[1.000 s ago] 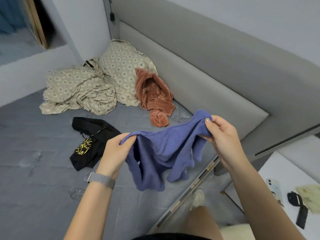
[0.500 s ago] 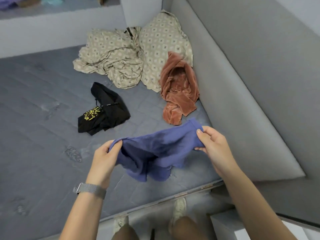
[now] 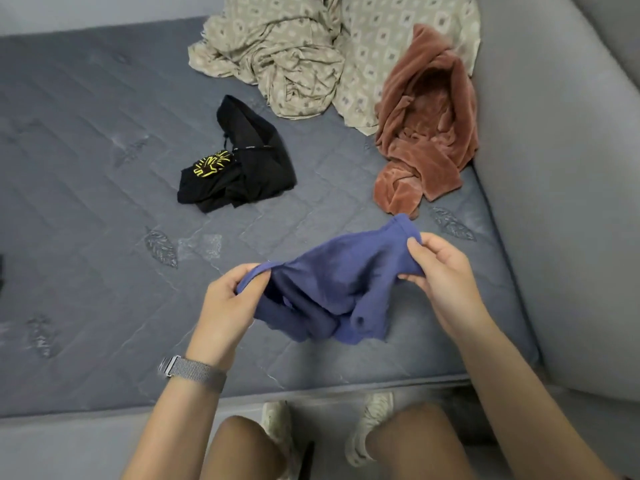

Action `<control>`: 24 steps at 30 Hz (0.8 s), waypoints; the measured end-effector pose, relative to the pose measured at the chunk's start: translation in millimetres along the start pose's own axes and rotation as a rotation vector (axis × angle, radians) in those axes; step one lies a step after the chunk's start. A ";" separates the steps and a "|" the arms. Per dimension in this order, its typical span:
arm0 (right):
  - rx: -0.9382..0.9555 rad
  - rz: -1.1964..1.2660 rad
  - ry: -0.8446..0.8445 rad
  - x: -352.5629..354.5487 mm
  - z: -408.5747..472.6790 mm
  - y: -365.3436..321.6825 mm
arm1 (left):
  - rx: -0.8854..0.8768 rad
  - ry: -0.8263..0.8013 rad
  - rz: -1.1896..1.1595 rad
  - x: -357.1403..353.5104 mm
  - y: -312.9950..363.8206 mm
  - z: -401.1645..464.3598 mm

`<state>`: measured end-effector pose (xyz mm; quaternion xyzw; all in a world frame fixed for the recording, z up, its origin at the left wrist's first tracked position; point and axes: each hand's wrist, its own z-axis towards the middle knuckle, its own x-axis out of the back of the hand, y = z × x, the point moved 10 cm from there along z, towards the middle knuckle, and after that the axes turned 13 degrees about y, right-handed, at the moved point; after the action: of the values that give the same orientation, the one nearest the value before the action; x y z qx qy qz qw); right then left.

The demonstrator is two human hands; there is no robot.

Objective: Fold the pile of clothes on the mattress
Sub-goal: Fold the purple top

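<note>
A crumpled blue garment [image 3: 336,285] hangs between my hands just above the near part of the grey quilted mattress [image 3: 104,209]. My left hand [image 3: 230,306] pinches its left edge and my right hand [image 3: 441,271] pinches its upper right edge. Its lower folds sag close to the mattress. Farther back lie a black garment with a yellow print [image 3: 239,161], a rust-coloured velvet garment [image 3: 426,123] against the padded side, and a beige patterned cloth [image 3: 311,53] bunched in the far corner.
A grey padded bed wall [image 3: 561,168] runs along the right side of the mattress. The mattress front edge [image 3: 277,393] is just before my knees and shoes. A dark object [image 3: 1,271] shows at the left border.
The view has tilted down and moved left over the mattress. The blue garment came lower and closer to the mattress, still held by both hands.
</note>
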<state>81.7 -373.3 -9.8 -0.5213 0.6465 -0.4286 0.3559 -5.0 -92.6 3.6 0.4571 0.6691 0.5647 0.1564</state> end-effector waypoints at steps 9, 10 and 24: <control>0.191 -0.140 -0.081 -14.1 1.7 96.3 | -0.196 0.096 0.420 13.2 -119.7 24.8; 0.229 -0.163 -0.100 -13.6 -3.2 104.8 | -0.294 0.172 0.610 19.7 -125.1 22.9; 0.796 -0.292 0.011 47.1 -135.2 23.9 | -0.273 0.067 -0.175 119.3 -94.9 -76.5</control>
<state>-59.3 -392.5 18.7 -0.4270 0.3517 -0.6934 0.4616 -165.4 -40.2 -21.1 0.3526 0.6282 0.6496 0.2431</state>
